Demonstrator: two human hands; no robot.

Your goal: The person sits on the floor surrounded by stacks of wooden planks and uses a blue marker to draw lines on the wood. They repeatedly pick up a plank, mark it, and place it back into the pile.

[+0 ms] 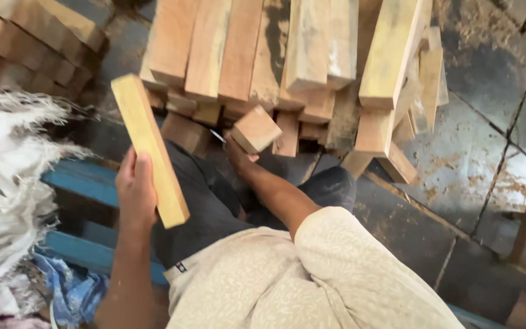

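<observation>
Head view: your left hand (pixel 135 189) clasps a long pale wooden bar (pixel 149 149), its long axis running from near right to far left. Your right hand (pixel 238 152), farther off, grips a short block (pixel 255 129) at the near edge of the stacked timber (pixel 257 55). No containers show.

A woodworking shop, rough and dusty. At twelve o'clock, a tall stack of sawn rectangular pale timber blocks (pixel 263 55); at ten o'clock, a second pile of brown wooden blocks (pixel 31 42). At three o'clock, stained grey stone floor slabs (pixel 488 140). At nine o'clock, frayed white woven sacking (pixel 1 183).
</observation>
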